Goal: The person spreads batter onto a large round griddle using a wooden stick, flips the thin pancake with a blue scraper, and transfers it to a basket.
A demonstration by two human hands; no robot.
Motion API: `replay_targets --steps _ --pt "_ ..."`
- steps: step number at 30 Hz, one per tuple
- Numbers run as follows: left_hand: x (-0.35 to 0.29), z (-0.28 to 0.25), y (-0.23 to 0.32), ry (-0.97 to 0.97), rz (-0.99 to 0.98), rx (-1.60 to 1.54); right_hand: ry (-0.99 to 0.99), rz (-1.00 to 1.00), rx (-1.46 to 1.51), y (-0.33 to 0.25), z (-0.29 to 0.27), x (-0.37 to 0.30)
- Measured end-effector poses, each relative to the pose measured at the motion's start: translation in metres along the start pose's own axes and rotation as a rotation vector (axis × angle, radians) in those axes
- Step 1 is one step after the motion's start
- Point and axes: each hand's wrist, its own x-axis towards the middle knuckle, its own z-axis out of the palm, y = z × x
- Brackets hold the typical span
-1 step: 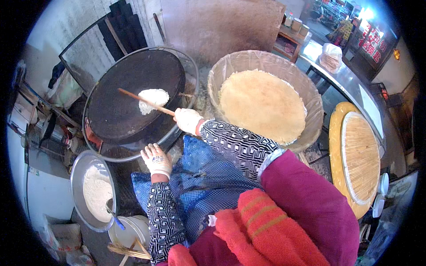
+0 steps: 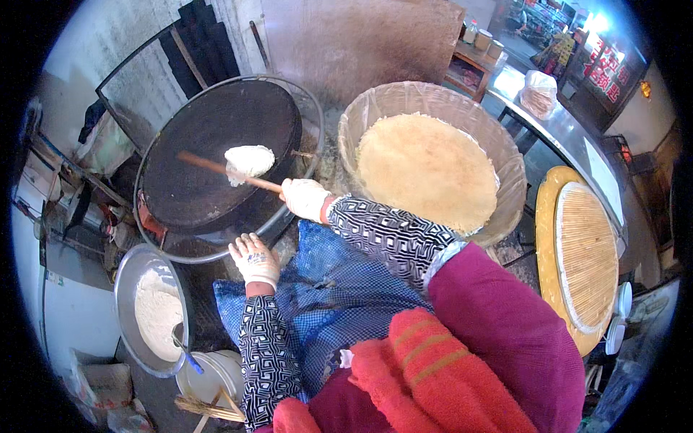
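My right hand (image 2: 304, 199), in a white glove, is closed round the end of a wooden stick (image 2: 264, 185). The stick reaches over a round black griddle (image 2: 209, 144), its far end smeared by motion. A white mound of batter (image 2: 250, 160) lies on the griddle's right half, partly behind the stick. A metal ring (image 2: 315, 123) surrounds the griddle. Beside the ring's near edge, my left hand (image 2: 255, 261) is open, gloved, with fingers stretched out and nothing held.
Right of the griddle stands a lined basket (image 2: 511, 184) holding thin round flatbreads (image 2: 426, 169). A metal basin (image 2: 123, 285) of batter, with a blue-handled ladle (image 2: 193, 363), and a white bucket (image 2: 229, 375) are at lower left. A round slatted mat (image 2: 588, 252) is at right.
The stick's far end has swung left and slightly down across the griddle. My right hand has shifted slightly left; my left hand stays put.
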Motion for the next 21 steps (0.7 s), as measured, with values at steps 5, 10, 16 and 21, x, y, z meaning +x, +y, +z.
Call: replay_targets --steps 5,10,16,21 --pt "0.003 -0.001 0.002 -0.012 0.006 0.044 0.076 0.089 -0.118 0.030 0.000 0.017" --pt "0.005 0.001 0.009 -0.004 0.013 0.048 0.000 -0.038 -0.230 0.044 0.022 0.017" --pt "0.002 0.000 -0.004 -0.009 -0.006 0.039 0.032 -0.053 -0.045 0.011 0.000 0.017" --pt "0.003 0.001 -0.004 0.076 0.017 -0.233 -0.040 0.042 -0.231 0.037 -0.024 0.019"
